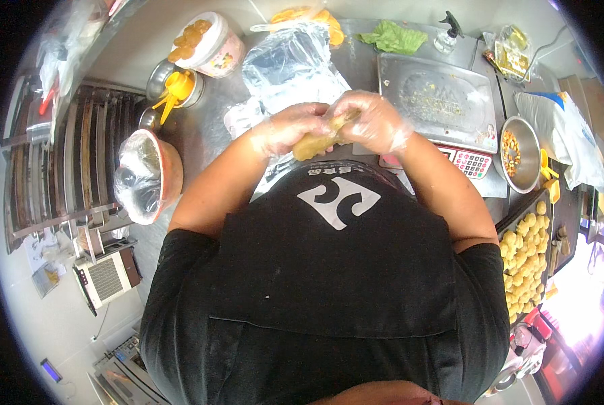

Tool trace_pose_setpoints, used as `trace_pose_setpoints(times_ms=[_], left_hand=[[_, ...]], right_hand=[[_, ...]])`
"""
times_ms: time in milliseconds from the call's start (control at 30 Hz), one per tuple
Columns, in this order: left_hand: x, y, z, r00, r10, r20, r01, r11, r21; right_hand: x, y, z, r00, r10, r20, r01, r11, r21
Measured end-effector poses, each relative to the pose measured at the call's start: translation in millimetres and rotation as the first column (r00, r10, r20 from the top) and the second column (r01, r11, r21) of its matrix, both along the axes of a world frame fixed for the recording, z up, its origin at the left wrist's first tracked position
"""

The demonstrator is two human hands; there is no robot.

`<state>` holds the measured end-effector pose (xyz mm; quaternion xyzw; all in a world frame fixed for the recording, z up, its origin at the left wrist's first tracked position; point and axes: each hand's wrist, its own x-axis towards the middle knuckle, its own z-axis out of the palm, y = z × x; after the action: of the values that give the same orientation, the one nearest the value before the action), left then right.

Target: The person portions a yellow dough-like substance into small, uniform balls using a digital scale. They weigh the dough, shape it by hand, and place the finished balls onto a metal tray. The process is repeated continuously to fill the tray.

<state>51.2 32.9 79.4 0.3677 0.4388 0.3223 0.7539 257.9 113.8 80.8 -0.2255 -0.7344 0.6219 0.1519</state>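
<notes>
A lump of brownish-yellow dough or paste is held between my hands, close in front of my black apron. My left hand, in a clear plastic glove, cups it from the left. Also gloved, my right hand grips its upper right end, with the fingers curled around it. The two hands touch or nearly touch. Just beyond them lies a clear plastic bag or sheet. To the right, a metal tray with yellowish residue rests on a digital scale.
A plastic-covered bowl, a white tub of brown balls and a yellow funnel-like utensil stand left. Right are a steel bowl, a tray of yellow dough balls and a white bag. A green leaf and spray bottle lie behind.
</notes>
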Motion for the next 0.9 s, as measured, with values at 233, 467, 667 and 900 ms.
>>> trace_pose_setpoints(times_ms=[233, 467, 667, 900], left_hand=[[-4, -6, -4, 0.97, -0.067, 0.233, 0.081, 0.996, -0.049], [6, 3, 11, 0.989, -0.123, -0.08, 0.126, 0.991, 0.036], [8, 2, 15, 0.984, -0.078, -0.159, 0.071, 0.996, -0.05], [11, 9, -1, 0.978, -0.121, -0.17, 0.117, 0.993, -0.03]], right_hand=[[11, -4, 29, 0.971, 0.205, -0.122, -0.143, 0.908, 0.394], [15, -6, 5, 0.998, -0.018, -0.068, 0.034, 0.972, 0.233], [13, -3, -4, 0.983, -0.056, -0.174, 0.057, 0.998, 0.0], [9, -1, -6, 0.991, -0.023, 0.134, 0.041, 0.99, -0.136]])
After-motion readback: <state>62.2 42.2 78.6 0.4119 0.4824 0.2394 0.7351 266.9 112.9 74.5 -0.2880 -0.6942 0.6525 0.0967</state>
